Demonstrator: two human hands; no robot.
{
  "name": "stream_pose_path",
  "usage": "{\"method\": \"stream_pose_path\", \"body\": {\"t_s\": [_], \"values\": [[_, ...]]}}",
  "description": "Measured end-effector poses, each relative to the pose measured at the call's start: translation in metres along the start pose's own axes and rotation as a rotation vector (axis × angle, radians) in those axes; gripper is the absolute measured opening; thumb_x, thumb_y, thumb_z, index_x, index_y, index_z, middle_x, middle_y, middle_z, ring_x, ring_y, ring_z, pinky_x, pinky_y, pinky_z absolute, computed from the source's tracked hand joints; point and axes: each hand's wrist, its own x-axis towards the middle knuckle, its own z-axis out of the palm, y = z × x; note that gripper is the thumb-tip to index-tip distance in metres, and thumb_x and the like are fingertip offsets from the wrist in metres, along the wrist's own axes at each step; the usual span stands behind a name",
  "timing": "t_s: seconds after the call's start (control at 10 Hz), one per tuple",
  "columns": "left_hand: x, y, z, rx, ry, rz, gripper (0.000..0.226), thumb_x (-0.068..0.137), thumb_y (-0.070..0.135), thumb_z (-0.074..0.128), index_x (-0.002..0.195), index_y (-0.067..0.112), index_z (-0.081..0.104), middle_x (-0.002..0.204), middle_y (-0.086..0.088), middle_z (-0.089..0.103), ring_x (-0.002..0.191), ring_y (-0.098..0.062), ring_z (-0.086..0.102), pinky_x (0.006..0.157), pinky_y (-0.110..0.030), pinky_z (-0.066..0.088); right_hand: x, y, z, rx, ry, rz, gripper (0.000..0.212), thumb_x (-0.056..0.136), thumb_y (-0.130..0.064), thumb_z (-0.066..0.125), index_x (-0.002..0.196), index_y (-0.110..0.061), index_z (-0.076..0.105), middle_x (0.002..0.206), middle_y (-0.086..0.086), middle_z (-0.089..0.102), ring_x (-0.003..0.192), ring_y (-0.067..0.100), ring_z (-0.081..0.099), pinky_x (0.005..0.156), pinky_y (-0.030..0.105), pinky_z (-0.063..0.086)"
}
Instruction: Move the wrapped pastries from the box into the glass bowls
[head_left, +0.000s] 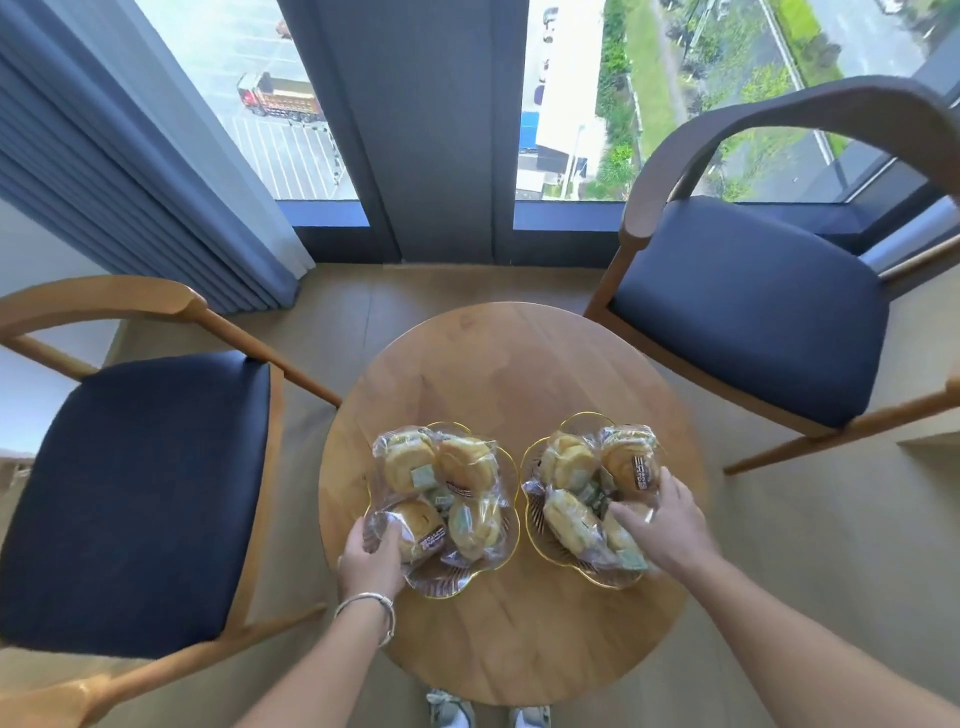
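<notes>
So the room is a corner by tall windows (249, 93) looking down on a parking lot and some greenery, with a blue pleated curtain (130, 171) bunched on the left and a pale wood floor (810, 545). Two wooden armchairs with dark blue seats flank things: the left chair (135, 493) and the right chair (748, 306), which is angled toward the window. Between them sits a small round wooden bench (509, 364), and the toes of the person's shoes (449, 709) peek out at its near edge.

Two scalloped glass bowls with gold rims stand side by side on the near half of the bench, close together but not clearly touching. The left bowl (441, 584) holds four wrapped pastries (410, 457), and the right bowl (530, 467) holds about four more. They're roundish buns in clear plastic, lying flat, so no real long axis, except one paler pastry (569, 519) in the right bowl that's more oval and runs diagonally from far-left to near-right.

The left hand (371, 564), with a silver bracelet (371, 605) on the wrist, has its fingers curled round the near-left pastry (415, 525) at the bowl's edge. The right hand (670, 525) reaches into the right bowl from the right, fingers bent down onto the wrappers; whether this grip actually has hold of one can't be told.
</notes>
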Motion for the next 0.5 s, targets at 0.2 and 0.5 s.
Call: {"method": "stream_pose_path", "body": {"t_s": [0.2,0.5], "values": [[-0.004,0.011,0.011,0.023,-0.006,0.003,0.068,0.086,0.033,0.065,0.146,0.025,0.034,0.12,-0.002,0.049,0.083,-0.021,0.059,0.068,-0.039,0.056,-0.007,0.003,0.001,-0.008,-0.003,-0.006,0.105,0.078,-0.07,0.057,0.154,-0.018,0.006,0.161,0.005,0.014,0.145,0.027,0.023,0.113,0.045,0.029],[-0.056,0.043,-0.03,0.561,0.002,0.418,0.077,0.089,0.047,0.059,0.151,0.025,0.019,0.157,-0.006,0.019,0.14,-0.026,0.026,0.112,-0.047,0.029,-0.051,0.006,-0.032,-0.141,0.135,-0.066,0.097,0.08,-0.075,0.048,0.154,-0.025,0.009,0.162,0.001,0.014,0.145,0.022,0.022,0.111,0.044,0.032]]}}
